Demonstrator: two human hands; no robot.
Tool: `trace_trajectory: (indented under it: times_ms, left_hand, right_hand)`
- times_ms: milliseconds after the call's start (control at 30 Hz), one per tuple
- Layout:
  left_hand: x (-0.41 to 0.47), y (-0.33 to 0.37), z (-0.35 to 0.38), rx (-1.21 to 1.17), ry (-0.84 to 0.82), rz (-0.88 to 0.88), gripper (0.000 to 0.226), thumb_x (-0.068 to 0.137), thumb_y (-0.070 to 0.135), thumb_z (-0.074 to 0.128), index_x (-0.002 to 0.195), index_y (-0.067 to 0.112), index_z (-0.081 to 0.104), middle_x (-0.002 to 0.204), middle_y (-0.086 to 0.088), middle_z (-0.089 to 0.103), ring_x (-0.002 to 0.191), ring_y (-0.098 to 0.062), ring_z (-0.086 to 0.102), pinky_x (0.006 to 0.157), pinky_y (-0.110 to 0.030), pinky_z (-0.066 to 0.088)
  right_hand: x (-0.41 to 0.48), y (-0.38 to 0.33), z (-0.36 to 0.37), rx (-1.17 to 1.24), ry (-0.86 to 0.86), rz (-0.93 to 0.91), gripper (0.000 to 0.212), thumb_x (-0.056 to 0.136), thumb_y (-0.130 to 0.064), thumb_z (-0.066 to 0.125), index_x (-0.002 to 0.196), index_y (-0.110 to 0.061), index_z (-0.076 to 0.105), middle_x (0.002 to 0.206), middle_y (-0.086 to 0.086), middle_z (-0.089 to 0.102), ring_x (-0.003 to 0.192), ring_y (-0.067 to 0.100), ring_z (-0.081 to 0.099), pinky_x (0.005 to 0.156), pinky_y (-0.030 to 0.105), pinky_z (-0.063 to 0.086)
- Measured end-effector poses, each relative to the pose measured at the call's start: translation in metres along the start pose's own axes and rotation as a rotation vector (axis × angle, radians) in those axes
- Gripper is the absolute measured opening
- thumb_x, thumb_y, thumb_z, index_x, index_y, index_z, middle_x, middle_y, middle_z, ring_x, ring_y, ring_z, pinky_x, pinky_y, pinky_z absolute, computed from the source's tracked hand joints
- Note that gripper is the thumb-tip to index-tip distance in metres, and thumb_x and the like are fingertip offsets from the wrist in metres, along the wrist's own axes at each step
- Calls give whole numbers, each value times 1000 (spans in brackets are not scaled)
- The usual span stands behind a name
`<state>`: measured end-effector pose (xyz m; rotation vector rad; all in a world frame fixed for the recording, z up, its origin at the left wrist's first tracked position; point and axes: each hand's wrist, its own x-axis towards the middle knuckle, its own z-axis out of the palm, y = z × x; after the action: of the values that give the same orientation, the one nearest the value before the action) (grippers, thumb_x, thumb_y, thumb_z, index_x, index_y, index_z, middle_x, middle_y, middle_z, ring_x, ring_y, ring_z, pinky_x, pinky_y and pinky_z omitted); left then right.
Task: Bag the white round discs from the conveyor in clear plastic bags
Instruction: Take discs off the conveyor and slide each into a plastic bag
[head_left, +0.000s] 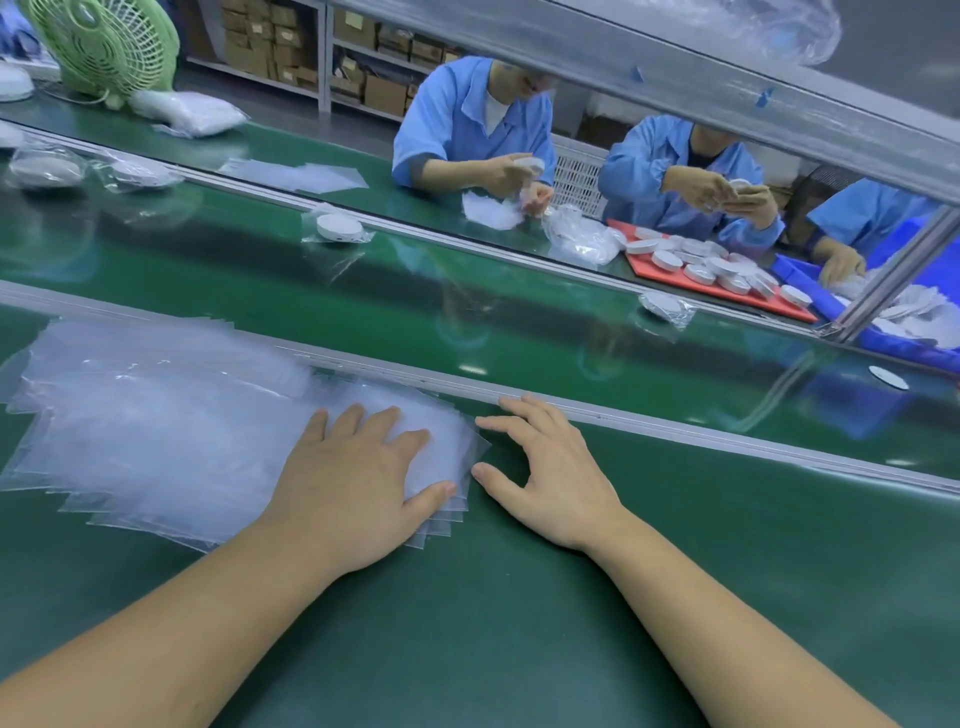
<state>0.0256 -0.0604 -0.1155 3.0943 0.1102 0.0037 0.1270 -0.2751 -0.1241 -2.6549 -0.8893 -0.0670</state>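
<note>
A fanned stack of clear plastic bags (156, 431) lies on the green bench in front of me. My left hand (358, 478) presses flat on the stack's right end, fingers spread. My right hand (550, 478) rests just right of the stack, its fingers loosely bent, thumb and forefinger tips near the bags' edge; nothing is gripped. A bare white round disc (888, 377) lies on the conveyor belt (467, 296) at far right. Bagged discs (340, 227) (665, 305) sit along the belt's far rail.
An aluminium rail (675, 421) separates my bench from the belt. Across the belt, people in blue coats handle discs; a red tray (665, 275) holds several discs beside a blue bin (909, 270). A green fan (104, 47) stands far left. More bagged discs (47, 169) lie upper left.
</note>
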Motion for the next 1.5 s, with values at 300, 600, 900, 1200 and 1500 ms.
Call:
trace_trajectory:
  times_ms: [300,600,900,1200,1500]
  left_hand:
    - [-2,1,-2,-8,-4,-5,85,80,83,2,154,44,22,166,8,16,151,-22,14,122,-49,12]
    - [0,0,0,-1,-9,-18,84,81,84,1,154,46,20,166,9,13,152,-21,11,123,-48,10]
    - [-1,1,-1,7,-4,-12,81,85,80,1,154,44,20,166,8,15,151,-21,13,122,-49,12]
    - [2,-21,-17,-115,137,17,94,76,90,-9,155,44,15,165,8,20,151,-17,17,122,-45,19]
    - [1,-20,3,-59,-121,-23,104,53,105,-7,147,61,-18,166,5,-20,151,-21,-24,117,-59,-16]
  right_hand:
    - [0,-3,-3,17,-21,7,65,86,-73,41,144,-44,49,160,-15,36,154,8,16,126,33,17]
    - [0,0,-1,12,-21,9,65,86,-73,40,144,-45,49,160,-17,37,154,7,15,120,23,9]
    - [1,1,1,2,-33,-8,58,88,-72,38,139,-50,54,162,-17,35,155,7,13,125,33,12]
    - [2,0,-1,-7,-39,-7,57,89,-70,40,141,-49,53,162,-17,35,154,8,14,126,33,11]
    - [0,-2,-4,9,-52,-35,54,93,-62,47,144,-45,51,162,-16,37,156,8,13,126,33,11]
